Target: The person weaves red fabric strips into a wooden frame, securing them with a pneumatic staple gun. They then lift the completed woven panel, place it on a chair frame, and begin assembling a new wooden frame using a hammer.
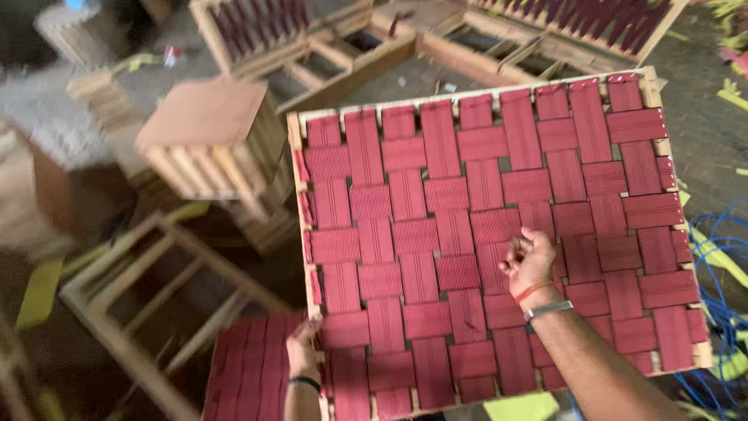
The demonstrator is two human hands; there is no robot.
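While my right hand rests curled into a loose fist on the red straps near the middle of the woven panel, my left hand is clamped on the panel's lower left corner, fingers wrapped over the wooden edge. The right holds nothing that I can see; its knuckles just press on the weave.

I have the panel tilted up in front of me, above the floor, its wooden frame showing pale along the left and top edges. I judge it stiff at the frame but springy across the straps, and fairly light for its spread, though awkward because it is so wide. The frame rails look like the sound place to take hold; the straps would give under a pull.

Just under the left hand a second red woven piece lies lower down. Further left an empty wooden frame sits on the floor, with a slatted wooden stool beyond it. Blue cable trails at the right edge.
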